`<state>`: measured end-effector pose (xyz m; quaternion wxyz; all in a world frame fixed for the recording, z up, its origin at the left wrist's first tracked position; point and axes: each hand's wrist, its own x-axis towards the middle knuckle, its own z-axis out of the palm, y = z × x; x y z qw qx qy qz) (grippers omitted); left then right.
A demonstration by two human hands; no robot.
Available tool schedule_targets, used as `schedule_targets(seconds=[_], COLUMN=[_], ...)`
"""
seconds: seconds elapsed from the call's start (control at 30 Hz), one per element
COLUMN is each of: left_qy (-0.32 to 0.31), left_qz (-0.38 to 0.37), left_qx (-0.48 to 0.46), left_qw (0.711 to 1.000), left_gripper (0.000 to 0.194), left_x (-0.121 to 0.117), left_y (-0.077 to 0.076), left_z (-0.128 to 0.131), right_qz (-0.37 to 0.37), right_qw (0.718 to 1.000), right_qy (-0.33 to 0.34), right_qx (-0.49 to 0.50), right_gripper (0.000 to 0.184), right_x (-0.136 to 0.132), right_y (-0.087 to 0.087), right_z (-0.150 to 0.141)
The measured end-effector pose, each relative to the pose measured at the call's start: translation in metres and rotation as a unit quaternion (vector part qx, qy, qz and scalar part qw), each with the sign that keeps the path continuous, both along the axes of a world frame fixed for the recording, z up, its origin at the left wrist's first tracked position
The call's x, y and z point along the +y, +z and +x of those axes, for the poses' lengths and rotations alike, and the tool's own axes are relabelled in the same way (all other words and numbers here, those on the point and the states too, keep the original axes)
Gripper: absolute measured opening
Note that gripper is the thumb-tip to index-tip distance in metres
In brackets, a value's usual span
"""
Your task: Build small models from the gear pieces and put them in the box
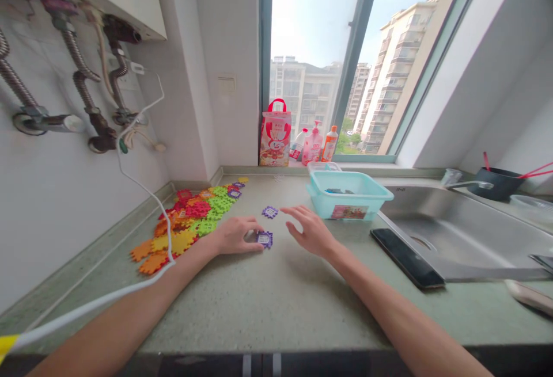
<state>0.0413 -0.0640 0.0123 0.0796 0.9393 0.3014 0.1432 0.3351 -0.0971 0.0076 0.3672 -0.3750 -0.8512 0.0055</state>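
Observation:
On the counter, my left hand (237, 235) has its thumb and fingers around the left edge of a flat purple gear-edged plastic piece (265, 240) with a pale centre. A second purple gear-edged piece (270, 212) lies just beyond it. My right hand (310, 230) hovers to the right of that piece, fingers apart and nothing in them. Left of my left hand spreads a heap of similar toothed pieces in red, orange, yellow and green (220, 206), with purple ones (234, 194) at its far end.
An aqua plastic box (320, 201) with dark pieces inside stands behind my right hand. A black phone (406, 257) lies beside the steel sink (464, 267). A white cable (142, 187) hangs across my left forearm. A bag (275, 141) and bottles (311, 148) stand at the window.

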Motion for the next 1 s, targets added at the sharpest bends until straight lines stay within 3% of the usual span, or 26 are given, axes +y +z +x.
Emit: schedule_targets(seconds=[0.1, 0.2, 0.33, 0.47, 0.67, 0.87, 1.0], left_qy=[0.011, 0.026, 0.04, 0.162, 0.28, 0.434, 0.45], left_qz=[0.0, 0.003, 0.031, 0.126, 0.191, 0.106, 0.07], left_qx=[-0.009, -0.015, -0.043, -0.043, 0.031, 0.04, 0.016], left_qw=[1.0, 1.0, 0.998, 0.978, 0.94, 0.894, 0.89], left_gripper=[0.046, 0.053, 0.054, 0.044, 0.05, 0.067, 0.056], left_x=[-0.002, -0.005, -0.006, 0.004, 0.061, 0.134, 0.148], left_y=[-0.004, -0.008, -0.013, -0.021, -0.026, -0.018, -0.021], left_z=[0.006, 0.014, 0.022, 0.023, 0.027, 0.047, 0.057], right_qz=[-0.062, -0.109, -0.159, -0.169, -0.193, -0.212, -0.199], right_qw=[0.997, 0.993, 0.985, 0.983, 0.979, 0.977, 0.98], right_qy=[0.03, 0.021, 0.025, 0.022, -0.001, 0.018, 0.028], right_qx=[-0.017, -0.035, -0.055, -0.063, -0.06, -0.023, 0.008], right_gripper=[0.055, 0.063, 0.069, 0.069, 0.076, 0.075, 0.07], right_x=[0.01, 0.024, 0.035, 0.033, 0.026, 0.029, 0.039], right_y=[-0.028, -0.044, -0.05, -0.047, -0.045, -0.042, -0.042], right_z=[-0.015, -0.014, -0.009, -0.012, -0.013, -0.002, 0.006])
